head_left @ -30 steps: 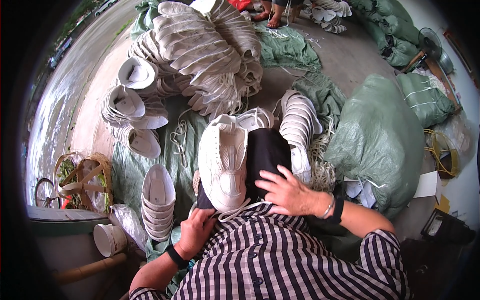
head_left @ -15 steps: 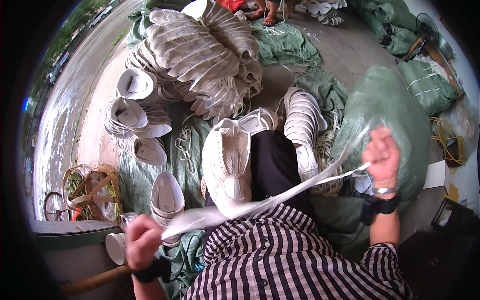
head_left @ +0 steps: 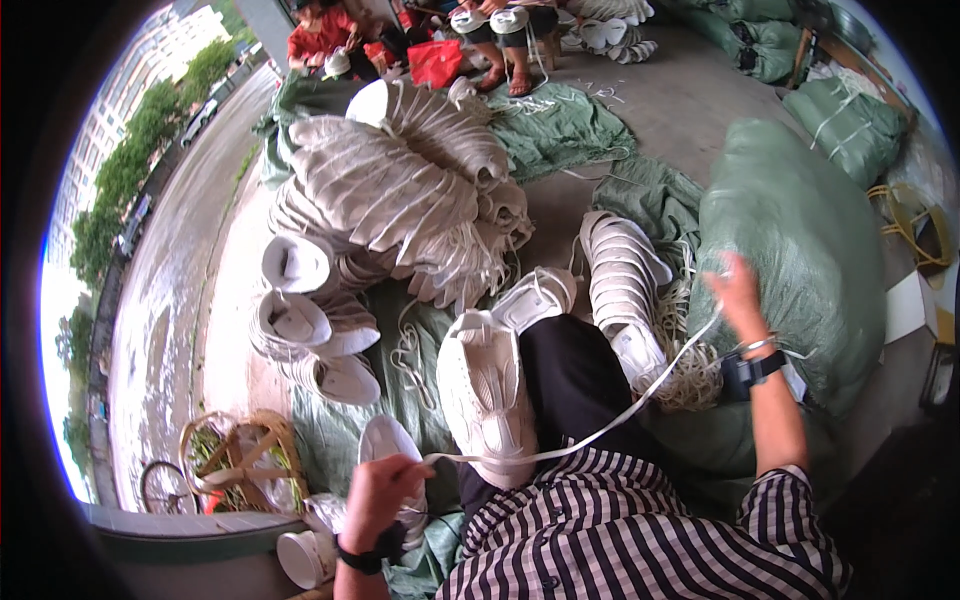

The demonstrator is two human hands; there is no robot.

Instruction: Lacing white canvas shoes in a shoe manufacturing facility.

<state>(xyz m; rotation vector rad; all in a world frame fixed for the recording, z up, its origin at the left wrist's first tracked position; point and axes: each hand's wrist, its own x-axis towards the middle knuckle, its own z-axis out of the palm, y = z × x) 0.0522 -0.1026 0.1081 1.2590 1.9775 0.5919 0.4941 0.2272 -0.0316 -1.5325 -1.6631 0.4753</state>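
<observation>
A long white shoelace [head_left: 604, 428] sags in a curve between my two hands. At the lower left my left hand [head_left: 383, 495] pinches one end, just in front of a white shoe [head_left: 388, 440]. The other end is in the closed fingers of my right hand [head_left: 738, 298], raised at the right beside a big green sack. On my lap rests a white shoe upper [head_left: 487, 385] with its lacing opening facing up, and the lace crosses over its near end. Neither hand touches this shoe. A second white shoe [head_left: 537, 298] lies just beyond my knee.
Nested shoe stacks stand left [head_left: 295, 320] and right [head_left: 622, 270], with a large shoe bundle [head_left: 390, 190] beyond. Loose laces [head_left: 692, 375] lie against the green sack [head_left: 790, 260]. A woven basket [head_left: 245, 455] is at left. Other people [head_left: 330, 40] sit at the back.
The lace hung as two blurred strands and is now one sagging strand. The view has tilted up and shifted, bringing the people at the back further into sight. Both hands still hold the lace.
</observation>
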